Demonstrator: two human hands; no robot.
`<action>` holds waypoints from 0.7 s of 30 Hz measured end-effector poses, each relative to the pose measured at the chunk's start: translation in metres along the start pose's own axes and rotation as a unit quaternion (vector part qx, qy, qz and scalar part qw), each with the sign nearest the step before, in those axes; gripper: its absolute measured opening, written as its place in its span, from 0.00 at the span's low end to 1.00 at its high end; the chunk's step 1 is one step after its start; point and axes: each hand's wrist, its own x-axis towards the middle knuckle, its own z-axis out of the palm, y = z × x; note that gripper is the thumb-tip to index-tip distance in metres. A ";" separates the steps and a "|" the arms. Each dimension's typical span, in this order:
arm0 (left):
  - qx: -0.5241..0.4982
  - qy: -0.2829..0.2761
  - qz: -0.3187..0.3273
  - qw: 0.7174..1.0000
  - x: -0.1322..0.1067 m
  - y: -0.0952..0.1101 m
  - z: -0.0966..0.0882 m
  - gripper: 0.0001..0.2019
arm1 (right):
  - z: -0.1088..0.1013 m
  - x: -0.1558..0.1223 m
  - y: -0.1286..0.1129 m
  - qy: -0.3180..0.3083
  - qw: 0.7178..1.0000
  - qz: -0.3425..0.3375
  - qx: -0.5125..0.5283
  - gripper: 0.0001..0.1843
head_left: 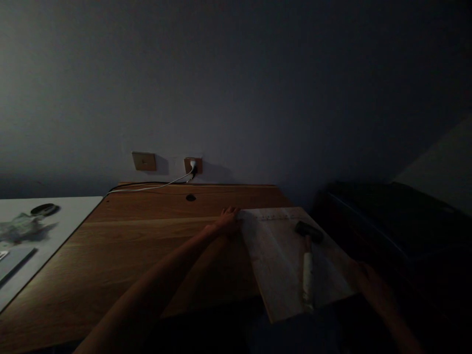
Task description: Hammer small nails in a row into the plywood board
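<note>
A pale, flat board point(275, 255) lies at the right end of the wooden desk, its near corner jutting past the front edge. On top of it rests a hammer point(308, 270) with a dark head and a light-wrapped handle pointing toward me. My left hand point(228, 222) is closed at the board's far left corner. At the right edge, closer to me, my right hand point(369, 285) grips the same board. Dim light hides most finger detail, and the fingers under the board are out of sight.
The wooden desk point(147, 255) stands against the wall, with a cable hole point(191, 197) near its back. A plugged wall socket point(193, 165) feeds cables leftward. On the left, a white table point(77, 211) carries a dark round object point(44, 209) and crumpled plastic point(22, 226). Dark furniture point(398, 221) sits right.
</note>
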 end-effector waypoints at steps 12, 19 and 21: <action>0.063 0.063 -0.029 0.996 -0.089 -0.069 -0.066 0.14 | 0.009 -0.058 -0.049 -0.020 0.994 -0.092 0.060 0.28; 0.113 0.118 -0.240 0.957 -0.165 -0.114 -0.129 0.18 | 0.031 -0.116 -0.122 -0.011 0.962 -0.259 0.090 0.25; 0.110 0.142 -0.263 0.948 -0.183 -0.130 -0.135 0.19 | 0.036 -0.124 -0.141 0.001 0.953 -0.289 0.086 0.25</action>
